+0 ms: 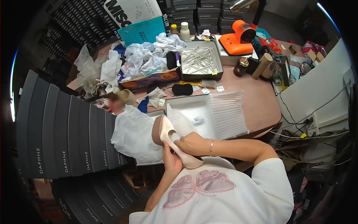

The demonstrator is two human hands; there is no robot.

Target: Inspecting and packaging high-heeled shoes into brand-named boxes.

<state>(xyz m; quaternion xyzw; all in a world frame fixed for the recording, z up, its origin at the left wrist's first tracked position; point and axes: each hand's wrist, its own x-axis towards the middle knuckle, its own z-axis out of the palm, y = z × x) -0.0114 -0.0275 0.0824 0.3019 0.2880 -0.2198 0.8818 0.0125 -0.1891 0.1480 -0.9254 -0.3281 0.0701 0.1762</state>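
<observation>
A pale cream-pink high-heeled shoe (pixel 168 128) is held tilted close to my chest, its toe toward my shirt. My left hand (pixel 171 160) grips its side from below, thumb along the edge. My right hand (pixel 194 143) is closed at the shoe's opening, with its fingertips hidden inside, so what they pinch cannot be made out. Just beyond lies an open white shoe box (pixel 186 105) with a crumpled paper ball (pixel 198 120) in it. White tissue paper (pixel 136 130) spreads over another box left of the shoe.
Tall stacks of dark grey shoe boxes (pixel 59 138) stand at my left. Ribbed white wrapping (pixel 227 112) lies right of the open box. Farther back are a box of white sticks (pixel 199 59), a yellow-handled brush (pixel 197 84), crumpled paper (pixel 145 56) and an orange device (pixel 238 39).
</observation>
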